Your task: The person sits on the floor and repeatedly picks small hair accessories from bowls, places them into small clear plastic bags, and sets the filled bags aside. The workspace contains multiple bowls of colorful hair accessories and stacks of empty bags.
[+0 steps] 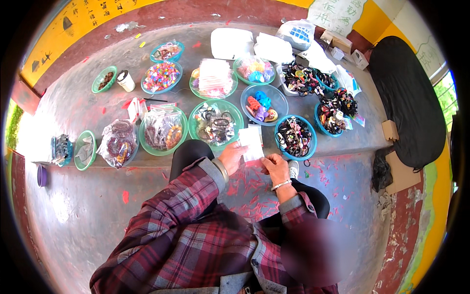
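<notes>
Between my two hands, over the front edge of the raised concrete ledge, is a small flat whitish packet (pixel 251 143) with a reddish lower edge. My left hand (pixel 232 158) pinches its left side. The fingers of my right hand (pixel 277 169) are closed at its lower right corner. Whether anything is inside the packet, I cannot tell. Just beyond my hands stand a green bowl (pixel 195 133) of dark hair ties and small bags, and a clear bluish bowl (pixel 245 109) with red, blue and yellow pieces. To the right sits a blue bowl (pixel 314 147) full of dark, colourful hair ties.
More bowls line the ledge, including one of bright beads (pixel 161 77) and a green bowl under a stack of clear bags (pixel 215 73). A white cup (pixel 126 81) stands at left. A large black oval case (pixel 404 98) leans at right. Red scraps litter the floor.
</notes>
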Action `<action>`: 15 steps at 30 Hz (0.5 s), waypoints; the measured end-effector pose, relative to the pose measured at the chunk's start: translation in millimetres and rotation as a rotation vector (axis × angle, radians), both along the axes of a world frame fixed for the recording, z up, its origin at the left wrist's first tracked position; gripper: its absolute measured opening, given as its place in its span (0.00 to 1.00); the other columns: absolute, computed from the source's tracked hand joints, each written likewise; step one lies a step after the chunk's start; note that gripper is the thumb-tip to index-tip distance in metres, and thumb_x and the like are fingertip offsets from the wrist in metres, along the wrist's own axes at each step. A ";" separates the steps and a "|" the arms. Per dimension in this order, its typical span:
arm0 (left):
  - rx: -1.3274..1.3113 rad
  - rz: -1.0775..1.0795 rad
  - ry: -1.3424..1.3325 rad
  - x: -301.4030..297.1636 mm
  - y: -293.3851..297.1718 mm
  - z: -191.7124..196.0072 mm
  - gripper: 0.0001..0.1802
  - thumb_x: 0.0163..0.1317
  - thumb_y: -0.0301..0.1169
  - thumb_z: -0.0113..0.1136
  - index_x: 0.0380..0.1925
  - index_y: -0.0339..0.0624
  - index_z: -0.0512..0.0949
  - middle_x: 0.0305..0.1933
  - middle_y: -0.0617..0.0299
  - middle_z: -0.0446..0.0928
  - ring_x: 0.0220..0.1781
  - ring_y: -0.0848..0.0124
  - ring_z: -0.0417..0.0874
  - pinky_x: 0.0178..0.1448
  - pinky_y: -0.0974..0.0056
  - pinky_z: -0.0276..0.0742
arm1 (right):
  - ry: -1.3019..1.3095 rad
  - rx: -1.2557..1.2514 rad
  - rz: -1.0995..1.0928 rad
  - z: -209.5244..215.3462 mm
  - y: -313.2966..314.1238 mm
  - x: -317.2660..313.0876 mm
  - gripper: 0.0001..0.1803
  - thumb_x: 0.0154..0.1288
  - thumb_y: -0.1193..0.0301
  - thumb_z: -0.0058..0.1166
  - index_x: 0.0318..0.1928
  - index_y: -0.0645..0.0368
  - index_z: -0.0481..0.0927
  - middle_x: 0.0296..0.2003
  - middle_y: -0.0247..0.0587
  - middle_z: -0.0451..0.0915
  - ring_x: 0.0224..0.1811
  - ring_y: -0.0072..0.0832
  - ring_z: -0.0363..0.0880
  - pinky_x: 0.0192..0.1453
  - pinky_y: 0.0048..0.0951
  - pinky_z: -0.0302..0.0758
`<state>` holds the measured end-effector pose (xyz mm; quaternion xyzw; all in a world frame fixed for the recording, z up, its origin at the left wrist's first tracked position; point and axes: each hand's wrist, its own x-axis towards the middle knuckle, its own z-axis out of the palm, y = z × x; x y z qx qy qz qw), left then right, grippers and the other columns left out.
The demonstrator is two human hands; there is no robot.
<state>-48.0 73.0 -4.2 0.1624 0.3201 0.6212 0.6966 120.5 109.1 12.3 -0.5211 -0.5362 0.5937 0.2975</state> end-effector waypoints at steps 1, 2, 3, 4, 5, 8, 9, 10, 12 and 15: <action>0.012 -0.021 -0.016 0.1 0.3 0.2 0.13 0.61 0.27 0.49 0.46 0.35 0.70 0.45 0.56 0.75 0.46 0.65 0.77 0.50 0.60 0.74 | 0.014 0.008 -0.009 -4.5 0.5 0.5 0.08 0.55 0.72 0.56 0.27 0.65 0.75 0.18 0.33 0.74 0.16 0.17 0.70 0.18 0.18 0.66; 0.004 -0.024 -0.025 0.3 0.9 0.6 0.13 0.61 0.26 0.49 0.46 0.35 0.70 0.45 0.56 0.75 0.46 0.67 0.77 0.51 0.61 0.73 | 0.028 0.020 -0.006 -6.9 1.9 2.0 0.07 0.55 0.72 0.56 0.28 0.65 0.75 0.18 0.32 0.74 0.16 0.17 0.70 0.19 0.18 0.66; -0.003 -0.026 -0.034 0.5 1.5 1.3 0.13 0.62 0.26 0.48 0.46 0.35 0.70 0.45 0.57 0.74 0.46 0.68 0.76 0.52 0.62 0.71 | 0.043 0.033 -0.004 -8.3 4.0 4.0 0.07 0.56 0.73 0.55 0.29 0.65 0.76 0.18 0.32 0.74 0.16 0.17 0.70 0.19 0.17 0.66; -0.012 -0.029 -0.043 1.1 1.6 2.3 0.13 0.62 0.26 0.48 0.46 0.34 0.70 0.45 0.58 0.74 0.46 0.70 0.75 0.52 0.63 0.70 | 0.057 0.044 -0.001 -7.3 4.9 4.5 0.06 0.56 0.74 0.55 0.29 0.65 0.76 0.18 0.32 0.74 0.16 0.17 0.70 0.19 0.17 0.66; -0.020 -0.016 -0.041 2.1 1.3 3.5 0.13 0.62 0.26 0.48 0.46 0.34 0.70 0.45 0.58 0.74 0.46 0.70 0.75 0.53 0.63 0.69 | 0.052 0.034 -0.007 -5.6 4.8 4.6 0.06 0.56 0.74 0.54 0.30 0.65 0.76 0.18 0.32 0.74 0.16 0.17 0.69 0.19 0.17 0.66; -0.028 0.012 -0.038 4.1 1.2 5.5 0.13 0.62 0.27 0.48 0.46 0.34 0.70 0.45 0.58 0.74 0.45 0.69 0.75 0.53 0.63 0.69 | 0.051 0.024 -0.015 -0.4 4.0 5.3 0.06 0.56 0.76 0.53 0.33 0.66 0.77 0.19 0.33 0.74 0.16 0.16 0.69 0.20 0.17 0.66; -0.021 0.013 -0.039 4.1 1.3 5.2 0.13 0.62 0.27 0.47 0.46 0.34 0.70 0.45 0.57 0.74 0.46 0.69 0.75 0.53 0.62 0.69 | 0.058 0.034 -0.012 -1.6 4.4 5.8 0.06 0.56 0.76 0.53 0.34 0.67 0.77 0.20 0.33 0.75 0.17 0.16 0.70 0.20 0.18 0.67; -0.016 0.014 -0.040 4.1 1.1 6.4 0.13 0.62 0.27 0.47 0.46 0.34 0.70 0.45 0.57 0.74 0.46 0.68 0.75 0.53 0.62 0.69 | 0.065 0.043 -0.009 -1.7 4.4 5.9 0.07 0.56 0.76 0.53 0.35 0.67 0.77 0.21 0.34 0.75 0.17 0.16 0.70 0.20 0.18 0.67; -0.019 0.007 -0.072 3.3 0.3 9.7 0.14 0.63 0.28 0.46 0.47 0.34 0.69 0.46 0.56 0.74 0.47 0.66 0.76 0.53 0.60 0.70 | 0.053 0.050 0.015 1.1 2.4 4.1 0.08 0.56 0.76 0.53 0.37 0.66 0.78 0.21 0.32 0.75 0.18 0.16 0.70 0.21 0.18 0.68; -0.040 -0.035 -0.078 2.3 -1.4 19.5 0.16 0.63 0.31 0.45 0.48 0.34 0.68 0.47 0.55 0.73 0.49 0.63 0.76 0.53 0.57 0.70 | 0.035 0.017 0.075 0.1 3.7 6.7 0.11 0.55 0.77 0.53 0.41 0.65 0.78 0.22 0.32 0.76 0.18 0.16 0.71 0.22 0.18 0.69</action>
